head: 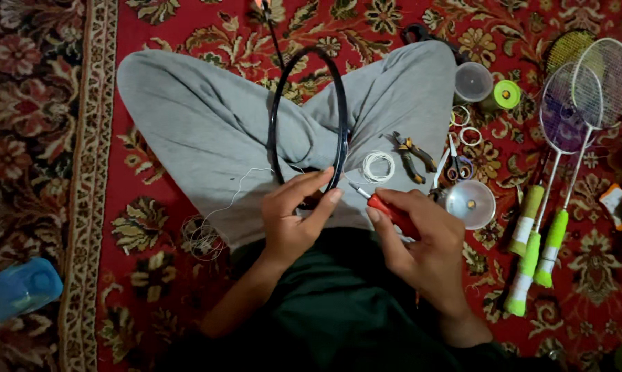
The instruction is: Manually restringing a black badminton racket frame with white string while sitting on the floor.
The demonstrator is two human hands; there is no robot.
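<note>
The person sits cross-legged on a red patterned carpet (187, 227), an unstrung black badminton racket frame (276, 110) lying across the grey-trousered lap. The frame's long axis runs from about 12 o'clock, where the shaft leaves the top edge of the view, down to 6 o'clock, where the lower curve of the hoop meets the left hand (293, 217). That hand's fingers (318, 180) are clamped on the lower rim, thumb on one side and the others curled over the other.

The right hand (421, 238) sits just at 3 o'clock of the left, fingers closed around a red-handled awl (383, 207). The tool's long axis slants toward 10 o'clock, its metal tip close to the rim beside the left fingertips but not visibly touching it. The right hand is thus the nearer one to the point of work on the rim's right side.

A loose white string (238, 189) trails from the frame toward 8 o'clock over the left thigh, and a small white string coil (378, 165) lies at 1 o'clock of the awl tip. Pliers (414, 155), scissors (455, 162) and strung rackets (572, 117) rest well apart at 2 to 3 o'clock
</note>
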